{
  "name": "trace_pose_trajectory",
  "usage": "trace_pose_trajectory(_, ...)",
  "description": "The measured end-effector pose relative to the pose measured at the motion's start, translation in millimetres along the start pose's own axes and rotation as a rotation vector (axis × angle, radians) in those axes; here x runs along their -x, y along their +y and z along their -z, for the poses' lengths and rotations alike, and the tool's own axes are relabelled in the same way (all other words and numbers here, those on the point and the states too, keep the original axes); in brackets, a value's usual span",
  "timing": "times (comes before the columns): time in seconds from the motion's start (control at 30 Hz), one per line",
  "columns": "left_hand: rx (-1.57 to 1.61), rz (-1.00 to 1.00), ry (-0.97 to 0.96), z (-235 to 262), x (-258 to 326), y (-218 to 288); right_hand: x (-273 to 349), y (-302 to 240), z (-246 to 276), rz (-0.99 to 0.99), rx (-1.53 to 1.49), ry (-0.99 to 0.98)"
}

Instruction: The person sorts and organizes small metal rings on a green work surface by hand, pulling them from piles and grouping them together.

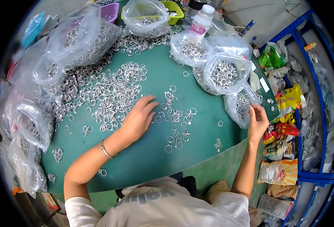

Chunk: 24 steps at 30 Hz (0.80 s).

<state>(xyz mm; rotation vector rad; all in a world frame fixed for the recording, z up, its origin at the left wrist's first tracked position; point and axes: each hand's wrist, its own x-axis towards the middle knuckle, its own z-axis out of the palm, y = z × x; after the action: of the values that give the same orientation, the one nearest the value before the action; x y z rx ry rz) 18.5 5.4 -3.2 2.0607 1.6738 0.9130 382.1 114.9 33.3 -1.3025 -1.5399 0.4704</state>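
Observation:
My left hand [137, 118], with a bangle on its wrist, rests on the green tabletop [152, 151]. Its fingers are stretched and apart, between a large spread of silver-coloured rings [116, 94] and a smaller cluster of rings [170, 113]. On the right, my right hand [258, 125] is at the side of a small clear plastic bag of rings [243, 104]. Thumb and fingertips there are pinched together; whatever they hold, if anything, is too small to make out. A single ring [220, 123] lies between the small cluster and that bag.
Large clear bags of rings [27, 117] line the table's left side. More open bags [225, 73] sit at the back right, near a white-capped bottle [202, 20]. Purple [115, 11] and green bins [176, 11] stand behind. A blue shelf frame [318, 176] and packets [278, 172] are at right.

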Motion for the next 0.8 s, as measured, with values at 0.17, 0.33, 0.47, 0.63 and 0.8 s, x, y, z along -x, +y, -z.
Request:
trace_pose_trajectory(0.17, -0.059, -0.039, -0.005, 4, 7, -1, 6, -32, -23, 0.113, -0.073, 0.013)
trace_pose_trajectory(0.33, -0.195, -0.09, 0.013, 7, 13, 1, -19, -59, -48, 0.349, -0.039, 0.027)
trace_pose_trajectory(0.47, -0.153, -0.067, 0.041, 9, 17, 2, -43, -75, -61, 0.427, 0.337, -0.146)
trace_pose_trajectory(0.63, -0.165, -0.074, 0.018, 14, 28, 3, -18, -90, -83, 0.62, 0.27, -0.172)
trace_pose_trajectory(0.8, -0.154, -0.029, -0.036, 9, 27, 0, 11, -79, -130, 0.322, 0.062, -0.974)
